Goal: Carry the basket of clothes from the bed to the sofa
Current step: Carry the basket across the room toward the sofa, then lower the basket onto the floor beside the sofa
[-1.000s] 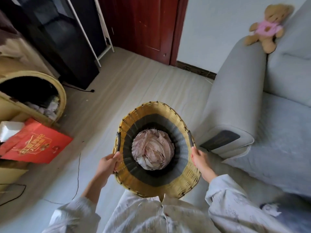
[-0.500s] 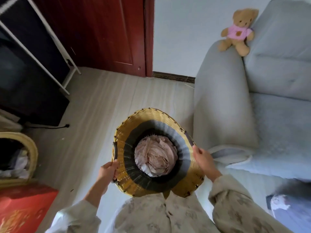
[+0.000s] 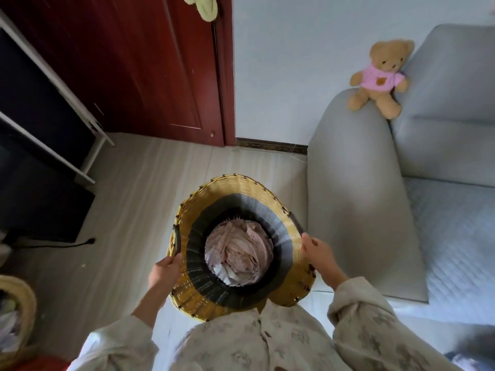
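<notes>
Round yellow-and-black woven wicker basket (image 3: 242, 202) of crumpled pink clothes (image 3: 239, 254) held up, just beside the grey fabric sofa's (image 3: 356, 199) arm.
Left hand (image 3: 164, 271) curls closed on the rim by its dark handle; right hand (image 3: 320, 257) clasps the opposite rim; brown teddy bear (image 3: 380, 76) sits atop the armrest.
</notes>
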A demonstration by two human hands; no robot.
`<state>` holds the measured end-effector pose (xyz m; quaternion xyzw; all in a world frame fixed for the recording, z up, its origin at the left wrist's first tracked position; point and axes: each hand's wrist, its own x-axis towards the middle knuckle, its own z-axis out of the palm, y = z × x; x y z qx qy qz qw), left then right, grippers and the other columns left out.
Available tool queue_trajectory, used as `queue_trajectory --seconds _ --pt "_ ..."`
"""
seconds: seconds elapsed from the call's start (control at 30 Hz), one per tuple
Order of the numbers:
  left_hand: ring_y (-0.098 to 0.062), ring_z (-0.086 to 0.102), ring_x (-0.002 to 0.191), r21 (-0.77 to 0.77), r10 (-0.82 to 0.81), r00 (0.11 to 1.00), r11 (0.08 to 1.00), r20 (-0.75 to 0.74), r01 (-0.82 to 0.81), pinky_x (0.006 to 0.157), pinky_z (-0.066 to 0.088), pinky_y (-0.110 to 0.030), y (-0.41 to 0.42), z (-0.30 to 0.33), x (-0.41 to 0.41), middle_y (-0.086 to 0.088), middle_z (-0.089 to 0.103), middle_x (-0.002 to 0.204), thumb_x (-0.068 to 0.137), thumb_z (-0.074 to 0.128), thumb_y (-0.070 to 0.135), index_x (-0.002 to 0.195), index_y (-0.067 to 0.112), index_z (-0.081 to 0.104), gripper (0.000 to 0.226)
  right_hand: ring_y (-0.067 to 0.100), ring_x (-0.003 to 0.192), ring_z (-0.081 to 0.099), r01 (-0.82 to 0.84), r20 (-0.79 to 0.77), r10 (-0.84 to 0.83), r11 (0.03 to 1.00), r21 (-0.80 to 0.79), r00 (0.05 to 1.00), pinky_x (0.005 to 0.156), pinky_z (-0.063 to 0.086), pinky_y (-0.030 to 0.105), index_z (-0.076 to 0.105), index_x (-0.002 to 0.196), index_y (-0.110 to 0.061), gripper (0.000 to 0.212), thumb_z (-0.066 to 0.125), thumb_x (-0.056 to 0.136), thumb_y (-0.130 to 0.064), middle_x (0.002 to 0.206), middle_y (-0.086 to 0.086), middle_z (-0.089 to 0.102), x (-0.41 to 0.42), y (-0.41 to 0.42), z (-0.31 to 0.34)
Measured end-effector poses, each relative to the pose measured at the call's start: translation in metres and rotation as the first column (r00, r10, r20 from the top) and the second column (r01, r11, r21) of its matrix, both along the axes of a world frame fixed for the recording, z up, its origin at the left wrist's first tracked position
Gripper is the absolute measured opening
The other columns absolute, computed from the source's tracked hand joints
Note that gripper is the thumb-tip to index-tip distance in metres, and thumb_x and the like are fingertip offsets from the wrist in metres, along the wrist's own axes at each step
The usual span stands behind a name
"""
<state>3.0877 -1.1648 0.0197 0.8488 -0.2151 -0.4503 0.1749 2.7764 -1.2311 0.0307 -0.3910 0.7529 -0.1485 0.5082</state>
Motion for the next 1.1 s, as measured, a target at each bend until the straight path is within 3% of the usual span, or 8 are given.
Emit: queue_trajectory --seconds 0.1,0.27,0.4,0.5,0.6,0.8,0.93,1.1 --pt "-0.036 0.058 0.089 0.010 -0.008 0.999 1.000 0.034 0.008 0.096 0.049 -0.046 -0.049 0.002 -0.006 -0.024 0.063 0.105 0.096 0.041 0.036 0.122 0.000 0.060 0.048 0.012 0.054 0.038 -0.044 0.030 0.045 0.999 -0.025 0.999 0.055 0.031 0.022 0.046 0.059 -0.015 0.044 0.037 0.098 -0.033 0.058 0.001 0.041 0.001 -0.063 0.007" --pt "-0.020 0.051 0.071 -0.025 0.035 0.999 0.999 -0.006 -0.035 0.079 0.053 -0.036 -0.134 0.010 -0.014 -0.009 0.055 0.082 0.095 0.043 0.034 0.117 0.003 0.063 0.043 0.014 0.055 0.041 -0.039 0.054 0.038 0.999 0.024 0.998 0.059 0.036 0.023 0.048 0.060 -0.015 0.045 0.035 0.098 -0.036 0.059 0.003 0.045 -0.009 -0.148 0.007" --pt "-0.017 0.048 0.063 -0.090 0.005 1.000 0.996 0.001 -0.005 0.068 0.040 -0.028 -0.201 0.012 -0.015 -0.005 0.050 0.066 0.095 0.045 0.033 0.093 0.002 0.066 0.038 0.020 0.074 0.046 -0.020 -0.001 0.020 0.998 0.051 1.000 0.083 0.046 0.037 0.052 0.076 -0.008 0.042 0.030 0.099 -0.034 0.074 0.009 0.046 -0.022 -0.191 0.002" --pt "-0.018 0.049 0.065 -0.135 -0.035 0.998 0.990 -0.046 0.028 0.070 0.041 -0.029 -0.229 0.019 -0.016 -0.005 0.051 0.066 0.094 0.045 0.036 0.075 0.012 0.063 0.035 0.018 0.067 0.041 0.016 0.033 -0.017 1.000 0.014 0.999 0.070 0.038 0.033 0.048 0.068 -0.010 0.040 0.032 0.099 -0.030 0.069 0.008 0.042 -0.023 -0.202 0.005" --pt "-0.023 0.054 0.076 -0.115 -0.096 0.992 0.990 -0.083 0.086 0.074 0.042 -0.030 -0.274 0.013 -0.018 -0.008 0.055 0.073 0.094 0.043 0.039 0.081 0.012 0.064 0.037 0.015 0.058 0.036 0.053 0.016 -0.053 0.998 -0.013 0.998 0.061 0.031 0.029 0.041 0.059 -0.015 0.043 0.034 0.099 -0.028 0.060 0.005 0.037 -0.018 -0.235 0.003" --pt "-0.021 0.050 0.069 -0.101 -0.100 0.982 0.991 -0.162 0.085 0.073 0.041 -0.032 -0.346 -0.010 0.004 -0.007 0.051 0.068 0.095 0.043 0.038 0.083 0.011 0.061 0.035 0.021 0.069 0.050 0.101 -0.038 -0.101 0.995 0.019 0.994 0.062 0.040 0.029 0.060 0.081 -0.003 0.046 0.034 0.098 -0.037 0.073 0.010 0.053 0.001 -0.298 -0.010" --pt "-0.021 0.052 0.070 -0.057 -0.203 0.955 0.979 -0.215 0.195 0.068 0.042 -0.028 -0.409 -0.006 0.037 -0.009 0.056 0.072 0.096 0.042 0.034 0.074 0.014 0.057 0.034 0.022 0.067 0.045 0.200 -0.066 -0.199 0.980 0.002 0.978 0.066 0.038 0.032 0.047 0.065 -0.011 0.042 0.034 0.097 -0.034 0.067 0.010 0.046 0.020 -0.330 -0.013" --pt "-0.024 0.055 0.077 0.015 -0.263 0.933 0.961 -0.244 0.275 0.073 0.041 -0.033 -0.460 -0.014 0.054 -0.010 0.058 0.078 0.098 0.036 0.033 0.087 0.008 0.056 0.035 0.022 0.070 0.048 0.228 -0.124 -0.224 0.974 0.020 0.967 0.069 0.039 0.034 0.054 0.072 -0.008 0.045 0.032 0.098 -0.038 0.072 0.012 0.053 0.034 -0.360 -0.022"
